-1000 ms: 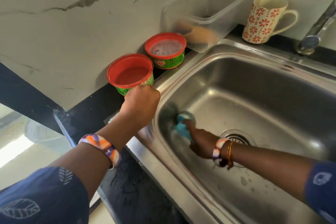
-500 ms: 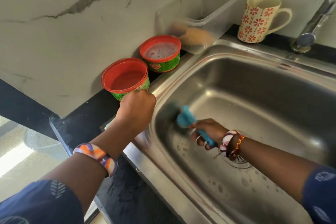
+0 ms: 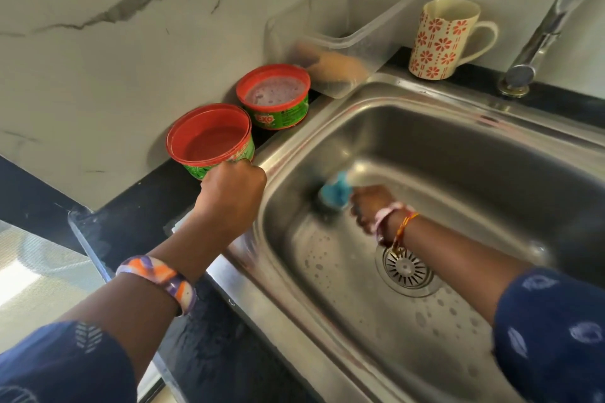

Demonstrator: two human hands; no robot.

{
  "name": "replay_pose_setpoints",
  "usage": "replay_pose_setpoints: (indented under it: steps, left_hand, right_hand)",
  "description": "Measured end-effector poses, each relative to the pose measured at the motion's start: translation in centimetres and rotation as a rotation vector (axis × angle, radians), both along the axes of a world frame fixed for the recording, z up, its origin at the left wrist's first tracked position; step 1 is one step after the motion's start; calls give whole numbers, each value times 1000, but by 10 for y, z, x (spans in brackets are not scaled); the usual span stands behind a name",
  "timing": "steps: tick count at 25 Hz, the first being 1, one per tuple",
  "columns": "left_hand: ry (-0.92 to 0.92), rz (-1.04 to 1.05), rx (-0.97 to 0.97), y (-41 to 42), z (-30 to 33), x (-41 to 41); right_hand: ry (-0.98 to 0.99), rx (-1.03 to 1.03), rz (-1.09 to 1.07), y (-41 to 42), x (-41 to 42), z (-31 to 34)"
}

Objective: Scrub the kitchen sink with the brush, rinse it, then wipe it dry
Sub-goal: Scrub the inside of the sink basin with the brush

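brush against the left wall of the sink

the right hand (image 3: 368, 206) is curled round the handle of the blue brush (image 3: 335, 191) — both blurred — and the brush head sits against the left inner wall of the steel sink (image 3: 458, 154), above the drain (image 3: 406, 268). soapy drops dot the basin floor. the left hand (image 3: 230, 198) is a closed fist resting at the sink's left rim on the dark surface (image 3: 137, 216); whether it holds anything, i cannot tell. just behind it stand two red-rimmed green tubs (image 3: 209, 137) — then a clear plastic box (image 3: 340, 39) and a flowered mug (image 3: 442, 39) by the tap (image 3: 537, 42).
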State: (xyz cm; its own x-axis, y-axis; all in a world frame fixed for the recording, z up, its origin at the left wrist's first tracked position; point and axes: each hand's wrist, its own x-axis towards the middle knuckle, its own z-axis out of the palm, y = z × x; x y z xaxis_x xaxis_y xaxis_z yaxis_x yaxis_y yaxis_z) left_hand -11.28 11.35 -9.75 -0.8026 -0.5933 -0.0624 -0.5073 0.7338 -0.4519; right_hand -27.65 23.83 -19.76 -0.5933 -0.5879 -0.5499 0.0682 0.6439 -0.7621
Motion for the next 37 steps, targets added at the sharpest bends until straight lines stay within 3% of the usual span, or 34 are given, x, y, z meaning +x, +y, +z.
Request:
replay_pose_setpoints:
  steps: [2,3,4,6,8,11,15,17,23,24,28,30,33,34,37]
  left_hand:
    - [-5,28,43,1,-1,-1]
    - [3,17,29,-1,-1,-1]
    - [-6,5,30,1,-1,0]
    - [13,0,35,0,-1,-1]
    - [15,-7,12,1,-2,0]
    - [1,3,6,2,-2,0]
    - [9,-10,11,0,-2,0]
    - [16,-21,10,2,-2,0]
    - [10,13,5,1,-4,1]
    - [10,19,4,1,-4,1]
    - [-2,5,9,5,-3,-1]
    - [-2,4,3,2,-1,-2]
    - [1,-1,4,3,-1,-2]
    - [3,-1,5,3,-1,-2]
    - [2,-1,7,3,-3,-1]
  right_hand:
    - [230,-19,397,6,46,3]
    - [453,14,562,13,57,1]
    - [707,1,636,18,53,2]
    - [959,160,531,5,-2,4]
    - [842,316,286,1,-47,12]
    - [560,115,114,-1,-41,-5]
    - [-413,-14,-23,24,60,-4]
    - [-775,-122,-145,27,73,8]
    - [-729,-558,-785,-18,-27,35]
    - [-761,-571,-774,-15,-21,38]
    - [-802,-386,-374,18,55,45]
    - [-745,-374,-451,9,34,46]
    - [-724,-562,-829,-16,-29,45]
    - [-715,-566,-857,-19,-32,39]
    - [-825,-453,-618,-3,38,15]
